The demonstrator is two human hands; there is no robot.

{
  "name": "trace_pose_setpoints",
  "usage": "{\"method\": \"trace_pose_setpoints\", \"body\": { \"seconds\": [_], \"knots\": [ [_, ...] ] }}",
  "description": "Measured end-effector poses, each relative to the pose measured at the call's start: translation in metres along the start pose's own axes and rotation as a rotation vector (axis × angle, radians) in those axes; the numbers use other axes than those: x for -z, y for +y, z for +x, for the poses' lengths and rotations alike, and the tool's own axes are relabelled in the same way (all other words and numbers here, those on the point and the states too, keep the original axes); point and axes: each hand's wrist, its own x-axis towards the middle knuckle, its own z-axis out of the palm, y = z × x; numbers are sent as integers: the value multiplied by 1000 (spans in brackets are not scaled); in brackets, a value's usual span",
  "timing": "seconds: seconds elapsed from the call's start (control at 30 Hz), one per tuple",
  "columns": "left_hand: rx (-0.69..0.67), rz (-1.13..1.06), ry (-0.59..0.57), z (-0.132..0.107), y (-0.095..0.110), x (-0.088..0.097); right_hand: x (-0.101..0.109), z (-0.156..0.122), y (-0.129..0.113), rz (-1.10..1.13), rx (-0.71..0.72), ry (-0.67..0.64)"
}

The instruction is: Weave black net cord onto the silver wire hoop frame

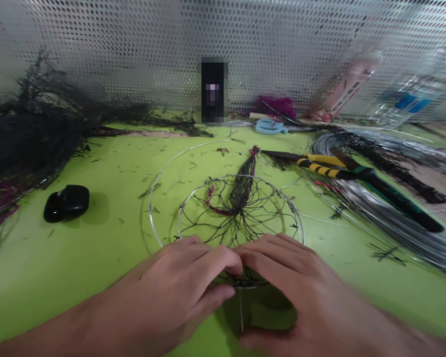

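Observation:
A round wire hoop with dark netting knotted across it lies in front of me. The bundled part of the net stretches away over its far rim, tied with purple cord at the tip. My left hand holds the near rim, thumb below and fingers curled over it. My right hand has its fingers bent over the rim beside the left one, its thumb lower down. A thin wire end hangs from the rim towards the right thumb; whether they touch I cannot tell. The hands hide parts of the rim.
Pliers with yellow-black handles and a coil of wire lie at right. Dark netting is heaped at left, near a black earbud case. Blue-handled scissors, a phone and bottles line the perforated panel.

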Motion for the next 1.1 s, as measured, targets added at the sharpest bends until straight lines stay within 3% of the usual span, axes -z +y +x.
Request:
{"method": "trace_pose_setpoints", "body": {
  "seconds": [0.3,0.6,0.87,1.1],
  "knots": [
    [263,-279,-36,4,2,0,3,1,-4,-19,24,29],
    [332,-424,-39,10,5,6,5,-2,0,3,180,196],
    [324,-425,-58,9,5,7,5,-1,1,-1,185,154],
    [159,-134,46,5,3,3,6,1,-2,46,47,132]
  ]
}}
